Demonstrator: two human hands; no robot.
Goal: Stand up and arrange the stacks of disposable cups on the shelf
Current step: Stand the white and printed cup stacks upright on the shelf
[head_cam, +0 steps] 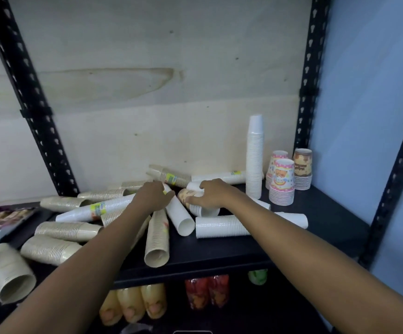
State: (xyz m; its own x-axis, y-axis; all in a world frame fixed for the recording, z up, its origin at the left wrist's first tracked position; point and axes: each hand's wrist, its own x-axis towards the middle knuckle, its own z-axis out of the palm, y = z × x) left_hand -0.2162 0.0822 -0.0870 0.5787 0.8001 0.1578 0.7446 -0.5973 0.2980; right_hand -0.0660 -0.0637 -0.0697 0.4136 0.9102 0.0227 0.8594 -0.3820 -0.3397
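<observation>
The fallen printed stack [184, 196] lies on its side on the dark shelf [320, 213], left of the tall upright white stack [254, 155] and nearer the camera. The right hand [211, 194] is on it, thumb below and fingers curled over the top, gripping it. Further left of the tall stack, the left hand [152, 195] reaches onto the far end of a lying white stack [180, 216], its thumb stretched toward the printed stack; the fingers are hidden behind the hand, so whether it grips cannot be told. The two hands are near each other, with the printed stack between them.

Below the tall stack, a long white stack [219, 226] lies across the shelf under the right forearm. Far left of it, beige stacks [157, 239] lie scattered at all angles. Just right of the tall stack stand two pink printed stacks [282, 186] and a brown printed stack [302, 169], all upright. Under the shelf are bottles [133, 304].
</observation>
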